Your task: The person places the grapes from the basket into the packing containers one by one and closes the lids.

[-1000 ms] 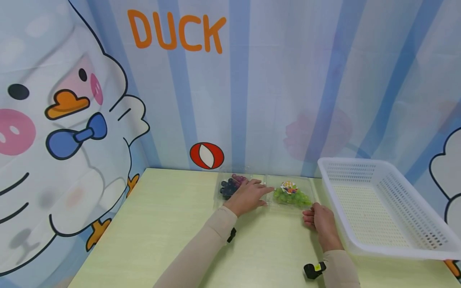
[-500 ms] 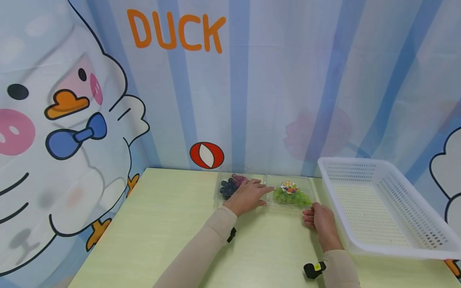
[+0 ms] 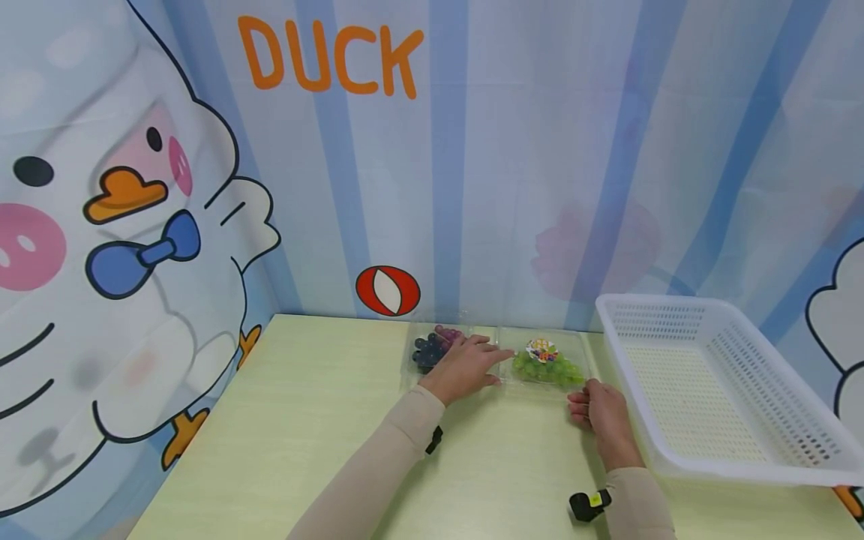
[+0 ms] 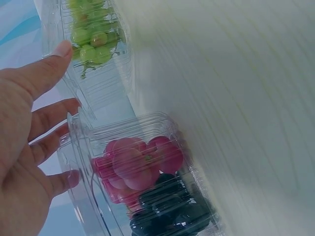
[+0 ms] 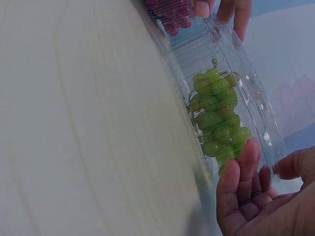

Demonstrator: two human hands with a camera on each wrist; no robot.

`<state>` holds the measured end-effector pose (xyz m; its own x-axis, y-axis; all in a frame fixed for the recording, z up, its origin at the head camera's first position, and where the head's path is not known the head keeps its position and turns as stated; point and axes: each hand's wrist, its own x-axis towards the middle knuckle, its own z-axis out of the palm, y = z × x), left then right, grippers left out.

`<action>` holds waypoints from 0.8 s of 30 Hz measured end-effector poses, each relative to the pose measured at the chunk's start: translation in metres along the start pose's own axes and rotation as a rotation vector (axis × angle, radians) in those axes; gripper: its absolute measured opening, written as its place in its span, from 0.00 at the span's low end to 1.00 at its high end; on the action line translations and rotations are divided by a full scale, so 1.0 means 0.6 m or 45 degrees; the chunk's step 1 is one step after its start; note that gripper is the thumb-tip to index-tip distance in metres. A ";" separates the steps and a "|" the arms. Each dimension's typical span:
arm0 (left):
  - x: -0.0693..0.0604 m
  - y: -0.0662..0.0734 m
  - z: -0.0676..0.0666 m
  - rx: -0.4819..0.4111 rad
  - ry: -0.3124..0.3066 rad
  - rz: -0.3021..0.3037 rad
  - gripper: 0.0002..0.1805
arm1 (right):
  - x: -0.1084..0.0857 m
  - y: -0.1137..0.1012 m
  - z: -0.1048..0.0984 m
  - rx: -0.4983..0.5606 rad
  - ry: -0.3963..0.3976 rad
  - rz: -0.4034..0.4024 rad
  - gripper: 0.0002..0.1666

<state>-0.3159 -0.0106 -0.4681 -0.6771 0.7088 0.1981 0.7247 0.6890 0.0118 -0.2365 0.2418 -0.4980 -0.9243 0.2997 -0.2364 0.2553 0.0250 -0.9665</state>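
Two clear plastic clamshell boxes stand side by side at the table's back. The right box [image 3: 577, 345] contains green grapes [image 3: 547, 369] under a round colourful sticker [image 3: 542, 351]; the left one [image 4: 106, 206] has pink-purple grapes [image 4: 130, 162] and dark grapes [image 3: 427, 354]. My left hand [image 3: 462, 371] rests with spread fingers on top where the boxes meet, its thumb [image 4: 59, 51] by the green-grape box. At that box's right front corner, my right hand [image 3: 604, 416] pinches the edge between thumb and curled fingers [image 5: 246, 162].
A white perforated plastic basket [image 3: 675, 457] stands just right of my right hand. Behind the pale table [image 3: 304, 420] hangs a blue striped backdrop [image 3: 499, 150] with duck drawings. Each wrist wears a small black camera [image 3: 586, 508].
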 end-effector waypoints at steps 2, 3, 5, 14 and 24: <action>0.000 0.000 0.001 0.001 0.002 -0.001 0.33 | 0.000 0.000 0.000 -0.005 0.002 -0.001 0.22; 0.000 0.000 0.001 0.003 0.003 -0.001 0.33 | 0.000 0.000 0.000 -0.004 0.007 -0.005 0.22; 0.000 0.000 0.002 0.005 0.001 0.001 0.33 | 0.001 0.000 0.000 -0.005 0.012 -0.012 0.21; 0.002 -0.001 0.001 0.014 -0.003 0.006 0.33 | 0.001 0.000 0.002 0.010 0.037 -0.009 0.20; 0.003 -0.001 0.001 0.020 0.001 0.015 0.33 | -0.003 0.001 0.008 0.072 0.047 0.001 0.21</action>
<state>-0.3176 -0.0099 -0.4683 -0.6681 0.7170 0.1989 0.7307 0.6827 -0.0064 -0.2363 0.2370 -0.4984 -0.9127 0.3345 -0.2348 0.2391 -0.0288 -0.9706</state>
